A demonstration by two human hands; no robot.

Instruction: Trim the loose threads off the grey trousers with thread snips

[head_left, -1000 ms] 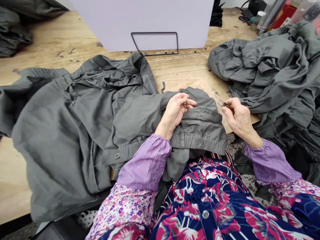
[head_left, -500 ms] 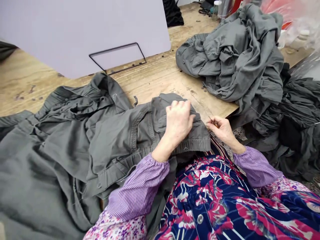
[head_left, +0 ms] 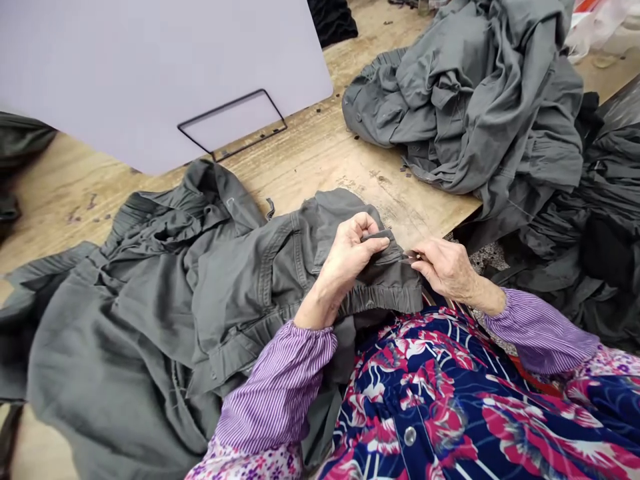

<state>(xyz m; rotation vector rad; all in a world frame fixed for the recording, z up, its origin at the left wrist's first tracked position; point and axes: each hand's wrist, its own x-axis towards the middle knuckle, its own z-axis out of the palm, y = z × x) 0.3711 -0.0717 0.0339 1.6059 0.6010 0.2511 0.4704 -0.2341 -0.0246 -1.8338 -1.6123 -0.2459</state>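
Grey cargo trousers [head_left: 230,273] lie rumpled across the near side of the table, one end reaching my lap. On that end, my left hand [head_left: 347,257] pinches a fold of the grey cloth between thumb and fingers. Close by on the right, my right hand [head_left: 443,267] is closed on a small thin pointed metal tool [head_left: 411,255], its tip touching or nearly touching the fold. Most of this tool is hidden by my fingers, so its exact kind does not show. An elasticated hem [head_left: 387,298] lies below both hands.
More grey garments [head_left: 465,100] are heaped at the table's right corner, and others [head_left: 560,240] hang beyond the edge. A pale upright board with a black wire stand [head_left: 233,125] is at the back left of the wooden table [head_left: 310,150]. Lint scraps dot the wood.
My left hand has turned from lying over the cloth to pinching up a fold. My right hand has come in to that fold with the small tool. The view has shifted slightly.
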